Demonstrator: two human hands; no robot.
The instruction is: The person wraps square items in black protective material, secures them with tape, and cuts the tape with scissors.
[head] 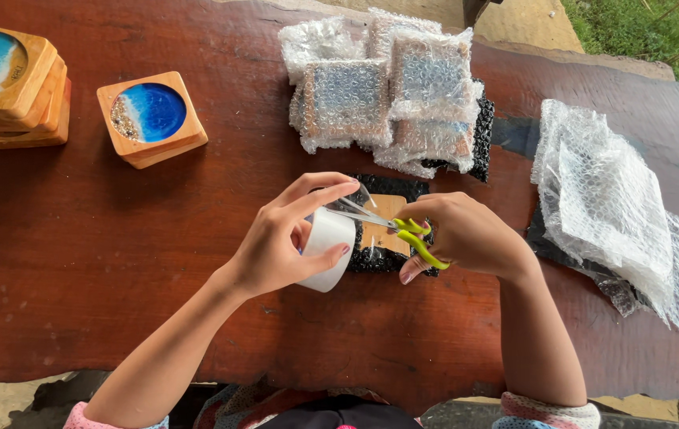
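The left hand grips a tape roll, the thumb under its lower edge and the fingers curled over the top; the index finger and thumb pinch a pulled-out strip of clear tape. The right hand is closed on scissors with yellow-green handles — the blades point left and meet the strip just above the roll.

Directly below both hands, on the table, lies a wooden coaster set on a sheet of black bubble wrap; the roll and the scissors partly hide it.

Behind this, near the far edge, sits a heap of wrapped packets, each cased in clear bubble wrap. To the right lies a stack of clear bubble sheets, with a dark sheet showing beneath its left edge.

At left, one square coaster with a blue round inlay stands alone. Further left — at the frame's edge — is a coaster stack of the same kind.
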